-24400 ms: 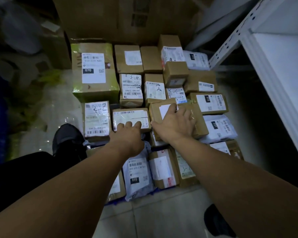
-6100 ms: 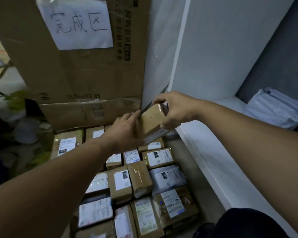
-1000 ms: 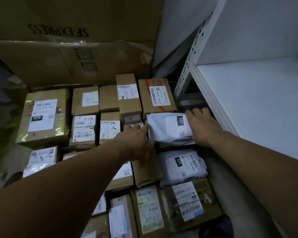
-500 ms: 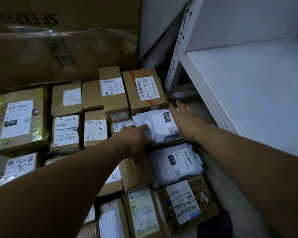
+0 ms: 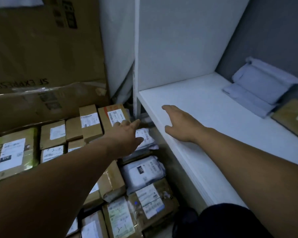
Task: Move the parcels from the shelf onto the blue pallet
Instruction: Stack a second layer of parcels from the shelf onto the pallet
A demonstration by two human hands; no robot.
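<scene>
Now the left grip point(image 5: 126, 134) is stretching open, fingers straight, over a grey mailer point(image 5: 145, 135) lying among the stacked parcels point(image 5: 91, 121) beside the white shelf point(image 5: 205, 107). The right grip point(image 5: 181, 124) is reaching flat and open above that shelf, where grey bags point(image 5: 260, 88) and a brown box point(image 5: 291, 117) are sitting farther back.

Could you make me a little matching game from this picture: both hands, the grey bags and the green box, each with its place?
1 left hand
2 right hand
3 grey bags
4 green box

A far left among the parcels
B above the white shelf board
C leaning at the shelf's back
D over a white mailer

Pairs: 1-D, 2-B, 3-C, 4-A
</scene>
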